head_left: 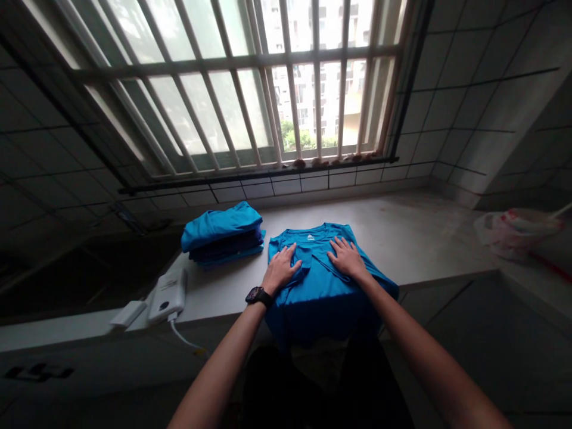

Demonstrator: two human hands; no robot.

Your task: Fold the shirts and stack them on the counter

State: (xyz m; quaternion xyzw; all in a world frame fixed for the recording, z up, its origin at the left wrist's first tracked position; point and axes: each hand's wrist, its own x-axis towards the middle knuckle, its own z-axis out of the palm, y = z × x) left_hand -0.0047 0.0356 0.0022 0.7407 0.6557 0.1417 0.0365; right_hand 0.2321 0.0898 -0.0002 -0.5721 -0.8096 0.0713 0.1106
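A blue T-shirt [322,286] lies spread on the counter with its collar toward the window and its lower part hanging over the front edge. A small white print shows just below the collar. My left hand [281,268], with a black watch on its wrist, rests flat on the left sleeve, which is turned inward over the chest. Flat on the shirt's right side lies my right hand [347,257], fingers spread, beside the folded-in right sleeve. To the left stands a stack of folded blue clothes [223,232], bright blue on top and darker in the middle.
On the counter [393,232], left of the shirt, lie a white power bank [167,295] with a cable and a small white box [128,314]. A dark sink [89,268] is at far left. A plastic bag [513,232] sits at far right. Behind is a barred window [268,59].
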